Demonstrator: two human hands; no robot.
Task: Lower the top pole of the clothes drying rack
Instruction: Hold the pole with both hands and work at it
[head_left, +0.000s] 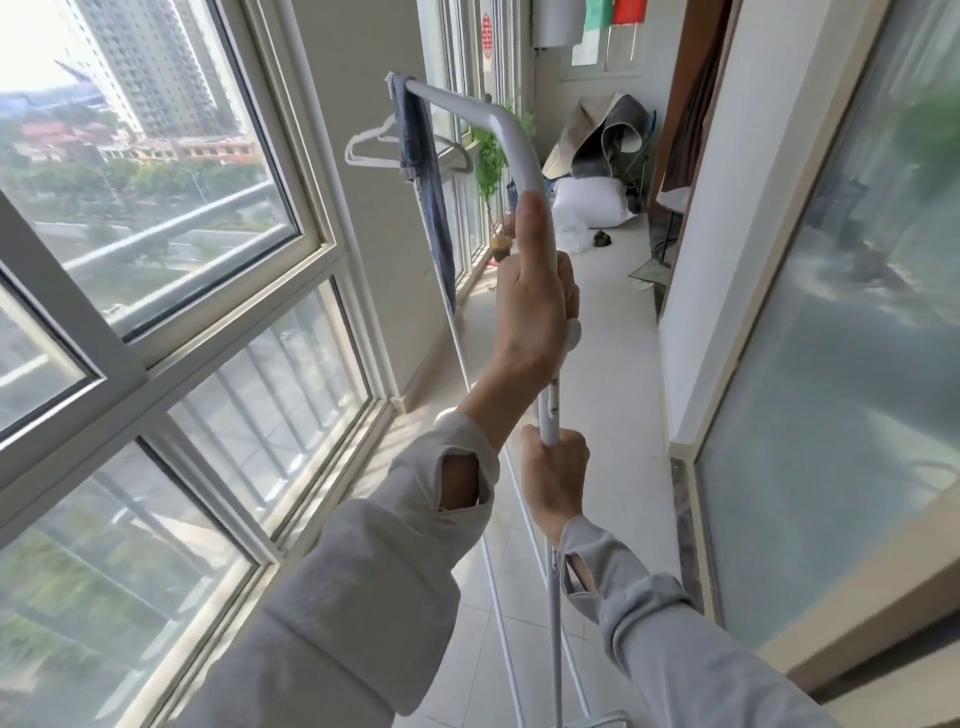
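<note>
The white top pole (470, 111) of the drying rack runs away from me and bends down into an upright post (549, 415) right in front of me. My left hand (535, 306) is wrapped around the bent part just below the curve, thumb laid up along the tube. A round white knob (573, 332) pokes out beside that hand. Lower down, my right hand (553, 478) grips the thinner upright post. A blue cloth (423, 171) hangs over the pole's far end, and a white hanger (366, 148) hangs behind it.
Tall windows (156, 291) line the narrow balcony on the left, and a wall with a frosted glass door (831, 364) closes the right. At the far end lie a white pillow (589, 202), a rolled mat (602, 135) and a potted plant (491, 171). Thin lower rack rails (493, 587) slope toward the tiled floor.
</note>
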